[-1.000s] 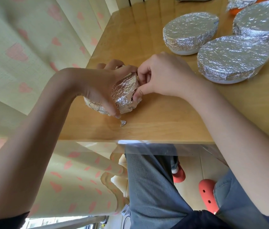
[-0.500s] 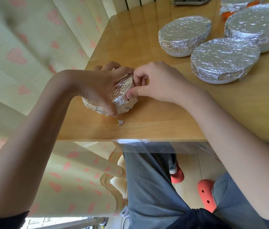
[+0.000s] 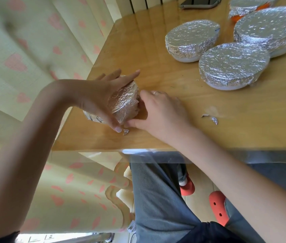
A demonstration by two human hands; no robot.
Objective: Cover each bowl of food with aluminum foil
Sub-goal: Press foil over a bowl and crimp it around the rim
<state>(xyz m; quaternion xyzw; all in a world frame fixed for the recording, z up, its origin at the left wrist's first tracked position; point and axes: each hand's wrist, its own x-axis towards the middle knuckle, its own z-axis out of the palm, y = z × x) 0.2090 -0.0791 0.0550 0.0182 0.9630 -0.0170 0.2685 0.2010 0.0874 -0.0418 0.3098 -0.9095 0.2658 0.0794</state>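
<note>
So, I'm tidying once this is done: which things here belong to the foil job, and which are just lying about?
Part of the job:
- small foil-wrapped bowl, held by left hand and right hand
- four foil-covered bowls

Just lying about:
- phone
- foil scraps
- table

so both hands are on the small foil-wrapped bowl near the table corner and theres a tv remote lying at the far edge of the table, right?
Not quite. The head view shows a phone, not a TV remote, lying at the far edge of the table. The rest holds: the left hand and right hand are both on the small foil-wrapped bowl near the corner.
</note>
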